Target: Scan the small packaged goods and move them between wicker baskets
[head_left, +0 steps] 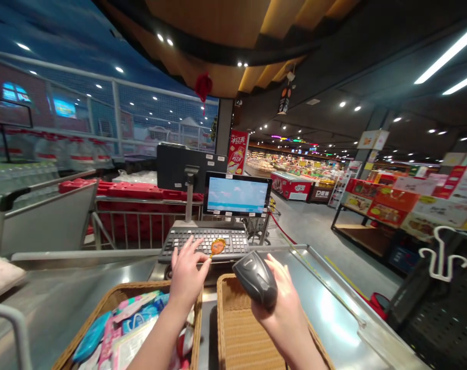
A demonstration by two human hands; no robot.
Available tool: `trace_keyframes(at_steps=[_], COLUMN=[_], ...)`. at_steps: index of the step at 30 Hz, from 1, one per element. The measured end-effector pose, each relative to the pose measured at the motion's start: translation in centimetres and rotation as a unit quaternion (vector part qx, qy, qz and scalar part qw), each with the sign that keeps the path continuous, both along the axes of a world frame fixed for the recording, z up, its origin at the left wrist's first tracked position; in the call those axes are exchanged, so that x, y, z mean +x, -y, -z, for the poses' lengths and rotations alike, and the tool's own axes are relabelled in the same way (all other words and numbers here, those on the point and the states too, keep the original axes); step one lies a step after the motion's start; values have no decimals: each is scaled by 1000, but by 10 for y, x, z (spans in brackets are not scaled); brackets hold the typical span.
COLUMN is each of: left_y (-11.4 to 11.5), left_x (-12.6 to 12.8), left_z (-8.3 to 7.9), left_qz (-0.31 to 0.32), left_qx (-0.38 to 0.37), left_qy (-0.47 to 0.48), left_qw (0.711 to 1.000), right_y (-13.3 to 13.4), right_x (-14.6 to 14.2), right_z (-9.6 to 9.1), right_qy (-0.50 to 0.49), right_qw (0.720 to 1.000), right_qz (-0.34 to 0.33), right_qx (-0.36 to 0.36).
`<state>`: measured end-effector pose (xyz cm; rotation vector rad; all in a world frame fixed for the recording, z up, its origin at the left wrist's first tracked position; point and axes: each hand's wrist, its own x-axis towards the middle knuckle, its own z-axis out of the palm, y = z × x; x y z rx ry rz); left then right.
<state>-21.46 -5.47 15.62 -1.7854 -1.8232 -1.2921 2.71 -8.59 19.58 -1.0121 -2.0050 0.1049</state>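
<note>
Between thumb and finger, my left hand (189,267) pinches what looks like a wrapped lollipop (218,247), orange with a yellow edge. It hangs over the keyboard (175,241), and the other fingers reach above the keys. My right hand (285,298) is wrapped round a black barcode scanner (256,280), held above a wicker basket (237,329) whose visible inside shows only woven bottom. Under my left forearm, a second wicker basket (119,290) holds several colourful packets (136,318), blue, pink and white.
Behind the keyboard stand a lit screen (238,192) and the dark back of another monitor (175,167). The metal counter (321,288) runs along both sides. White hooks (443,257) hang at right. Metal railings (148,221) stand behind the counter, and a metal tube (10,311) rises at left.
</note>
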Motion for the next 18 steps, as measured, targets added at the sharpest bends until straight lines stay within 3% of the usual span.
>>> trace_keyframes(at_steps=[8, 18], left_y=[27, 50], left_x=[-29, -61], left_z=[-1, 4], left_qz=[-34, -57], left_qx=[22, 10], left_qy=[-31, -20], left_qw=[999, 998], right_y=[24, 37], right_x=[-44, -68], right_z=[-5, -3], right_qy=[38, 72], right_qw=[997, 992], right_qz=[-43, -82], right_qx=[-48, -71])
